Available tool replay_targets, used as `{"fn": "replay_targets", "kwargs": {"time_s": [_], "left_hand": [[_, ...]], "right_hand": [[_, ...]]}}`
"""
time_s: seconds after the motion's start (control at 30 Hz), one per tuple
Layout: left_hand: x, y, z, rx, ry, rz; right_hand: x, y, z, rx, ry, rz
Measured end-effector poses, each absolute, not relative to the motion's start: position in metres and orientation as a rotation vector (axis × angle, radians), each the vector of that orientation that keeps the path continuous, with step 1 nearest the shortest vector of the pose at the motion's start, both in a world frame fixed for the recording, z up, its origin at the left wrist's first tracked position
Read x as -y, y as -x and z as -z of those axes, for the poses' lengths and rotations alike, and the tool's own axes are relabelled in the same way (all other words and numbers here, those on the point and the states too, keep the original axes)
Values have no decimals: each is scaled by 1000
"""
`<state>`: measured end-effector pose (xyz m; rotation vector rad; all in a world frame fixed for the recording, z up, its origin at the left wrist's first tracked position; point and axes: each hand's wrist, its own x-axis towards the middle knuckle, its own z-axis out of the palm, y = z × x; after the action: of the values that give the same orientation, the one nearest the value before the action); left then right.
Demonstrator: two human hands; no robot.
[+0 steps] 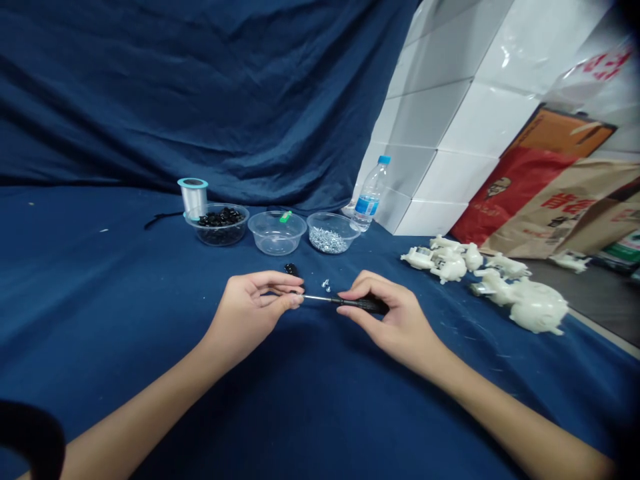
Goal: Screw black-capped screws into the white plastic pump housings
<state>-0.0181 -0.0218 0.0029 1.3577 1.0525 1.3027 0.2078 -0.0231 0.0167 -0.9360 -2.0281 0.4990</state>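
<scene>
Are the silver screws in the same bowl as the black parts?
No, the silver screws lie in the right bowl; the black parts sit in the left bowl.

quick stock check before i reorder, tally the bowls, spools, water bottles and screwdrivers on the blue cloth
clear plastic bowls: 3
spool of clear line: 1
plastic water bottle: 1
black-handled screwdriver: 1
total: 6

Left hand [247,313], right hand [393,320] bare; forearms [150,400] bare.
</scene>
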Motion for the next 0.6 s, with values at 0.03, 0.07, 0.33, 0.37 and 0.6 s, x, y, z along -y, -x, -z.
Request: {"fn": "replay_targets", "kwargs": {"time_s": [0.03,0.07,0.33,0.37,0.6], "left_hand": [[22,18,-3,-1050,-1335,-1297],[23,17,-3,-1048,-1314,-1292],[26,15,-5,-1046,-1293,-1302],[27,16,-5,-1049,-1304,-1309],[30,18,-8,-1079,-1406,-1291]], "right_hand": [[23,-209,-15,2071,879,-369],[23,-210,-14,2107,828,-261],[25,-212,-14,2207,685,91],[27,-211,-15,2205,728,28],[31,-205,-23,2088,1096,-544]]}}
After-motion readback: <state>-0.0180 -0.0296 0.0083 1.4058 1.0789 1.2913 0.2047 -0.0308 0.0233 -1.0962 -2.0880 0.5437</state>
